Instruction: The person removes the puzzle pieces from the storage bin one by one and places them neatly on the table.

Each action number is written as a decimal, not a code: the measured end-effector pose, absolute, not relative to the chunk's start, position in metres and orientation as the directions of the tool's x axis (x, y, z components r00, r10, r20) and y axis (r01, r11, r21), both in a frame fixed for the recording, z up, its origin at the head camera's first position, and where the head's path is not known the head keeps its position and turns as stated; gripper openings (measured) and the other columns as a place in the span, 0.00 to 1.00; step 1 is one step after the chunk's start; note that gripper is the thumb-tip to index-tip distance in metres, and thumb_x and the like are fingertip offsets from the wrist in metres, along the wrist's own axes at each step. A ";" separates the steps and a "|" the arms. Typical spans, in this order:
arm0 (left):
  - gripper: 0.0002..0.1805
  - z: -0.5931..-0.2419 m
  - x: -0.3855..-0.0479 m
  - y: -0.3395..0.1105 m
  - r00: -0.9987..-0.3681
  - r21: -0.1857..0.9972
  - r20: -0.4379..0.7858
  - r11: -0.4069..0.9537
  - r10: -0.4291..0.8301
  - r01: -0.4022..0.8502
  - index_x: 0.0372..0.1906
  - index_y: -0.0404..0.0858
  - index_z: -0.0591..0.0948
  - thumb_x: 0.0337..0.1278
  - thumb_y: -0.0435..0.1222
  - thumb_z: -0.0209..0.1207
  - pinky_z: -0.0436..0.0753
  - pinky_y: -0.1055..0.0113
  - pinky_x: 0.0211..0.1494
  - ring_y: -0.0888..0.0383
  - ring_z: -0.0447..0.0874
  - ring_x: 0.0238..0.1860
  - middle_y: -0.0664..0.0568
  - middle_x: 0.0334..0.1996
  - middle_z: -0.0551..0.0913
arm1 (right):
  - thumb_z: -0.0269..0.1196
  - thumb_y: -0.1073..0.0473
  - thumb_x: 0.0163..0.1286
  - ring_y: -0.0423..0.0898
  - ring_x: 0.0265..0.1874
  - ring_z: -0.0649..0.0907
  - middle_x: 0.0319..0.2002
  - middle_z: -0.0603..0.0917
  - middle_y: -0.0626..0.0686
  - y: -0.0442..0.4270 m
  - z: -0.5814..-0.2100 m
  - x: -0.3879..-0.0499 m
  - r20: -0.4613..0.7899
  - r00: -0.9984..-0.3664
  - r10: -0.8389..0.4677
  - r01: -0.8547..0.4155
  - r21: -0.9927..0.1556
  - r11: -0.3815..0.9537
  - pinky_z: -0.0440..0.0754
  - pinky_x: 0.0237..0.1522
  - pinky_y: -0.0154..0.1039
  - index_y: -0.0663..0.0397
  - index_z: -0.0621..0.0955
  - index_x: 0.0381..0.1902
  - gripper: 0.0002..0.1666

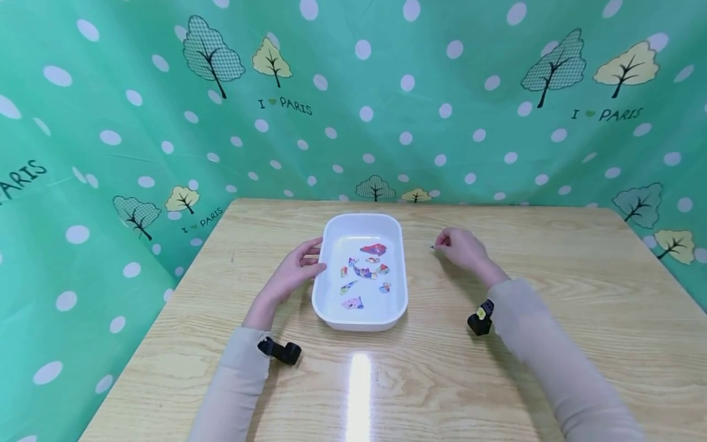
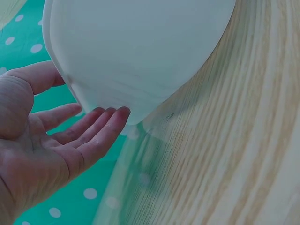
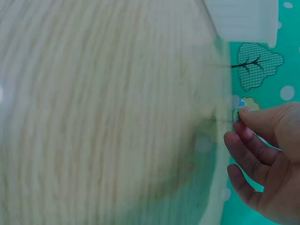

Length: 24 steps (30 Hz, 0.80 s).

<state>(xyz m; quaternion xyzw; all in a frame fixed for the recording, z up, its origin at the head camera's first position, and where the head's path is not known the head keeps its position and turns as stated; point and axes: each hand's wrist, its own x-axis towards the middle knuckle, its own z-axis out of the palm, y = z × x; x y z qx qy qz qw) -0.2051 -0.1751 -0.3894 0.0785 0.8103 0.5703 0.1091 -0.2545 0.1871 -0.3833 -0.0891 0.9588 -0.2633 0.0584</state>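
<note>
A white plastic tray [image 1: 360,314] stands on the table, with several small, flat, colourful sticker-like pieces lying in it, among them a red one [image 1: 374,249] and a pink one [image 1: 352,303]. At the tray's left side, my left hand [image 1: 295,270] touches it. Its thumb meets the rim, and the fairly straight fingers [image 2: 110,126] rest against the outer wall. To the right of the tray, my right hand [image 1: 463,248] pinches a small colourful piece [image 3: 237,112] between thumb and index finger. Most of that piece is hidden by the fingertips, and the other fingers are loosely bent.
The wooden table [image 1: 552,264] reaches back to a green dotted curtain [image 1: 409,135] printed with trees. A bright light reflection [image 1: 359,393] shows on the table in front of the tray. Both wrists carry small black cameras, one on the left [image 1: 280,350] and one on the right [image 1: 480,318].
</note>
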 end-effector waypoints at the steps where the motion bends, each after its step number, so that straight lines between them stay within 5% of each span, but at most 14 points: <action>1: 0.35 -0.390 -0.205 -0.175 -0.965 0.939 -0.085 0.344 0.247 0.005 0.68 0.44 0.58 0.56 0.36 0.57 0.78 0.61 0.52 0.46 0.69 0.56 0.42 0.59 0.66 | 0.57 0.58 0.65 0.46 0.28 0.75 0.32 0.79 0.54 0.188 -0.384 -0.256 -0.071 -0.977 -0.203 -0.138 -0.514 0.847 0.73 0.28 0.36 0.58 0.78 0.37 0.09; 15: 0.35 -0.371 -0.197 -0.171 -0.963 0.941 -0.103 0.338 0.248 -0.014 0.68 0.39 0.57 0.56 0.32 0.56 0.76 0.57 0.55 0.43 0.68 0.57 0.38 0.60 0.64 | 0.56 0.56 0.65 0.47 0.31 0.76 0.34 0.80 0.54 0.196 -0.394 -0.267 -0.111 -0.980 -0.165 -0.093 -0.479 0.873 0.71 0.31 0.38 0.57 0.78 0.37 0.09; 24: 0.35 -0.392 -0.208 -0.176 -0.969 0.936 -0.085 0.351 0.231 0.001 0.68 0.45 0.59 0.55 0.35 0.57 0.78 0.60 0.52 0.46 0.70 0.55 0.43 0.59 0.66 | 0.57 0.57 0.64 0.48 0.31 0.77 0.34 0.81 0.55 0.196 -0.395 -0.268 -0.107 -0.977 -0.183 -0.119 -0.437 0.891 0.74 0.31 0.39 0.58 0.78 0.37 0.10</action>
